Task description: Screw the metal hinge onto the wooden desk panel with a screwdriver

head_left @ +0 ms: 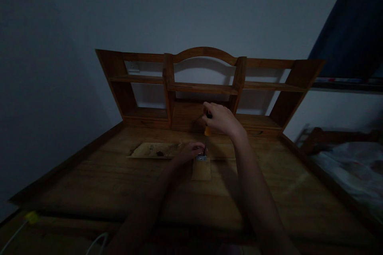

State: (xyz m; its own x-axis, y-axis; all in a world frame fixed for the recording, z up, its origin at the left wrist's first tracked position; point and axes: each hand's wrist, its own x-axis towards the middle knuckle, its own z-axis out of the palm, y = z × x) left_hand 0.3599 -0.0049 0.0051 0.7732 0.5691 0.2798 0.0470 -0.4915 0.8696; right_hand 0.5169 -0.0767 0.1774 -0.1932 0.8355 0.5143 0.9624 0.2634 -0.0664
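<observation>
Both hands worked at the middle of a wooden desk: the right hand was clenched around the top of a screwdriver held upright, its tip down on a small metal bracket. The left hand rested just beside that bracket, fingers touching it, though the dim light hid whether they gripped it. Behind them stood a wooden shelf unit against the wall.

Behind hands: shelf unit blocks desk's far edge.
Desk sides: raised rim left and right.
Near desk: open wood.
</observation>
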